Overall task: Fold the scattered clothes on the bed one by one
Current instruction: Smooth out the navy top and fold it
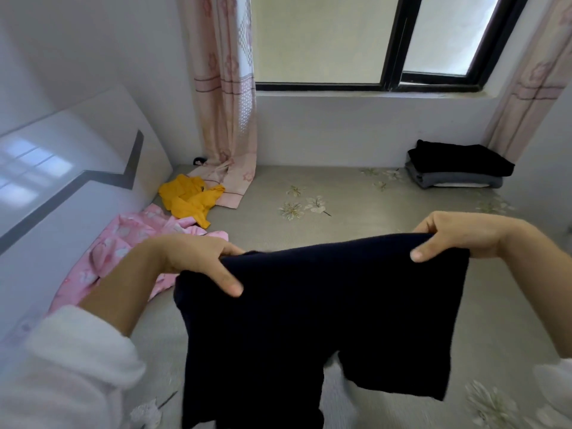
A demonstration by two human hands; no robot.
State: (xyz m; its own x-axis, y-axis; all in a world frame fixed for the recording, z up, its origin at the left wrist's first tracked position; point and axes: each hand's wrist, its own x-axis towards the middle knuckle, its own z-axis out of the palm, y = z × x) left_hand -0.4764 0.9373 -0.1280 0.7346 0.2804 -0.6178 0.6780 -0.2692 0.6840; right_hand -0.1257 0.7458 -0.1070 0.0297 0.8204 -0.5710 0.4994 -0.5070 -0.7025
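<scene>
- A bed (pixel 356 218) covered in a grey-green sheet printed with pale flowers fills the middle of the view, from the near edge to the far wall.
- A glossy white headboard (pixel 62 187) with a dark zigzag stripe is seen along the left side of the bed.
- A black-framed window (pixel 393 41) is set in the far wall, flanked by a pink patterned curtain (pixel 226 103) whose hem is spread on the far left of the bed.
- A dark navy garment (pixel 325 305) is held up in the air over the near part of the bed, its top edge stretched level between both hands and its lower part hanging in two sections.
- A pink floral garment (pixel 123 243) is spread unfolded at the left, beside the headboard.
- A folded stack (pixel 458 168), black on grey on white, is placed at the far right corner of the bed.
- A crumpled yellow garment (pixel 188 199) is seen just beyond the pink one, touching the curtain hem.
- The left hand (pixel 198 258) is closed on the garment's top left corner, thumb in front and fingers behind.
- The right hand (pixel 458 233) is closed on the top right corner in the same pinch.
</scene>
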